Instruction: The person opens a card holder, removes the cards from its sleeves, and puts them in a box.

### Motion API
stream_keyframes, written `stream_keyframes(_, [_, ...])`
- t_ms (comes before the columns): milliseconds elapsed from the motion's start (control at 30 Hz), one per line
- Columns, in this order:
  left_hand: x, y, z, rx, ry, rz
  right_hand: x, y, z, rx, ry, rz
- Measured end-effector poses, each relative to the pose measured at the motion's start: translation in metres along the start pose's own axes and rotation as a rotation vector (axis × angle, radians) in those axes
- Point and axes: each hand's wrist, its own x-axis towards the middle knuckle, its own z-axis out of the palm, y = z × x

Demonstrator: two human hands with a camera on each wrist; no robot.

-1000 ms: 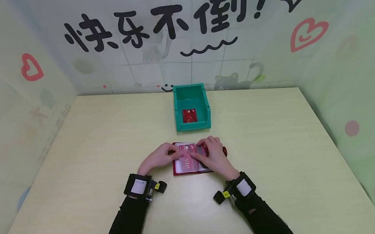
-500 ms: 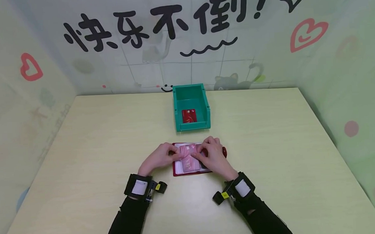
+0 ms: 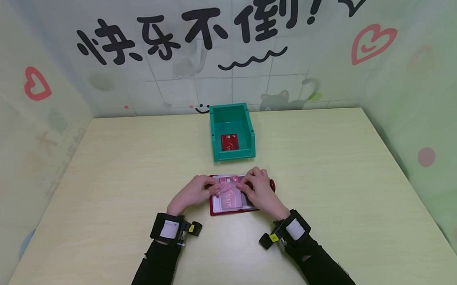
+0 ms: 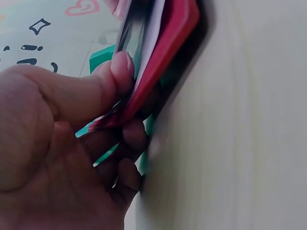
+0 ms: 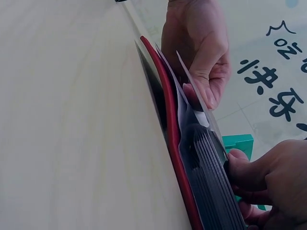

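A card holder (image 3: 231,211) with a red cover lies spread open in front of me, with a stack of clear sleeves showing in the right wrist view. A VIP card (image 3: 229,199) looks pink through the clear plastic of the top sleeve. My left hand (image 3: 194,190) grips the holder's left edge, its thumb on the page side and its fingers behind the red cover (image 4: 168,52). My right hand (image 3: 260,190) pinches the sleeve near the card's upper right, in the holder's middle. In the right wrist view, the top sleeve (image 5: 199,96) stands lifted away from the white page beneath.
Behind the holder stands a green bin (image 3: 234,154) with a red card (image 3: 229,142) lying in it. The pale wooden table (image 3: 100,186) reaches back to a printed wall (image 3: 134,91). Each wrist carries a strapped camera.
My right thumb has slid slightly up and right along the sleeve. The sleeve's glare has shifted, and the card's lettering shows more clearly than half a second ago. My left hand stays put.
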Motion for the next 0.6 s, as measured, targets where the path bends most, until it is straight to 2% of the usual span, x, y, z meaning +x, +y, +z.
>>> stream_keyframes(100, [0.0,0.0,0.0,0.001,0.004,0.0,0.0,0.0,-0.001,0.009,-0.003,0.002])
stream_keyframes(267, [0.001,-0.003,0.001,-0.021,0.017,-0.005,0.0,0.003,-0.002,0.084,0.004,0.021])
stream_keyframes(467, [0.0,-0.009,0.001,-0.125,0.043,0.041,0.002,0.005,-0.002,0.118,-0.006,0.04])
stream_keyframes(600, [0.0,-0.011,0.0,-0.187,0.056,0.03,0.003,0.006,-0.001,0.132,-0.011,0.042])
